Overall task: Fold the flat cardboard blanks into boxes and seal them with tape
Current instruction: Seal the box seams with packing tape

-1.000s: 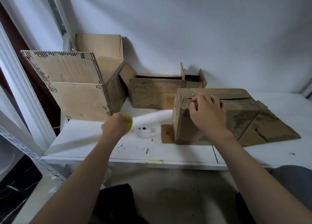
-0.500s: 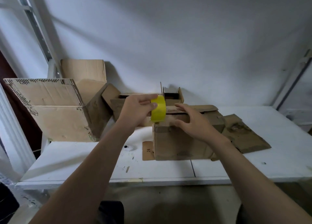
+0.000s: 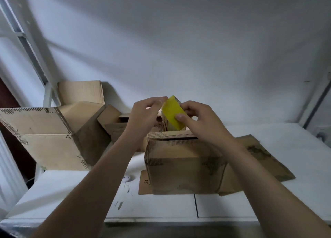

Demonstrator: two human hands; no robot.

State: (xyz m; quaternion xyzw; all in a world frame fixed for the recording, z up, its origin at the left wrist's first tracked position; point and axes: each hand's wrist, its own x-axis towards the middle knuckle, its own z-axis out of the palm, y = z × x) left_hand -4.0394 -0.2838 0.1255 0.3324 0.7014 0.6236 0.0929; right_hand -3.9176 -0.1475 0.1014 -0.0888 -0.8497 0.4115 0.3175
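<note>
From the head view, we are holding the yellow tape roll [image 3: 172, 115] up in the air with both hands, just above the folded box [image 3: 180, 166]. Our right hand [image 3: 198, 119] is gripping the roll, with the thumb on the yellow side and the fingers curled behind it, so the roll is not slipping. Our left hand [image 3: 145, 112] is pinching the top edge of the roll with curled fingers. We think it is hunting for the loose end of the tape, but that end is too small for us to see.

The folded box is standing on the white surface [image 3: 250, 207], near us and in the middle. Its top flaps are lying down, and a dark gap is showing between them. We are not seeing any tape on it. We are holding the roll close over that gap, most likely so the tape can go straight onto it.

The flat blanks [image 3: 259, 159] are lying to the right, touching the box, waiting for their turn. A big open box [image 3: 44, 137] is sitting at the far left, and a small open box [image 3: 114, 123] is sitting far behind our left hand.
</note>
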